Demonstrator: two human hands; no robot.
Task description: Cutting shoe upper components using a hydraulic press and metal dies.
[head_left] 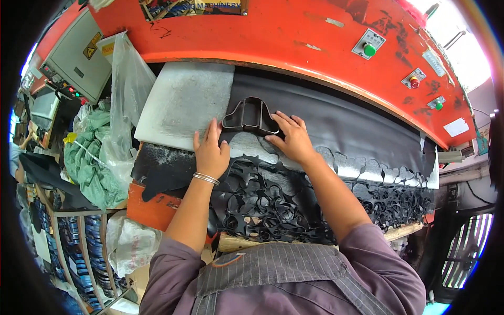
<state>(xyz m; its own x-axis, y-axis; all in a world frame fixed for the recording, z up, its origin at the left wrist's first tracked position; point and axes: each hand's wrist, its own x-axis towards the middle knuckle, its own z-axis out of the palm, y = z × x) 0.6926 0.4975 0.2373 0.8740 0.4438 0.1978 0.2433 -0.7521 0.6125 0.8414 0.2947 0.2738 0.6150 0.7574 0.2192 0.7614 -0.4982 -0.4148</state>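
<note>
Metal cutter [251,126] at left end of black sheet [336,118], by white pad [191,97]. Left hand [211,146] beside cutter, fingers apart. Right hand [292,137] around right corner; cannot tell if clamped.

Left hand [212,148], right hand [295,138] outstretched

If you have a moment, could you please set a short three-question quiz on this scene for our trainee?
1. True or false: the metal frame sits between the left hand and the right hand.
2. Which colour is the smooth sheet to the right of the frame: (a) green, (b) black, (c) yellow?
3. Which wrist wears the bangles?

Key: 1 true; 2 b; 3 left.
</note>
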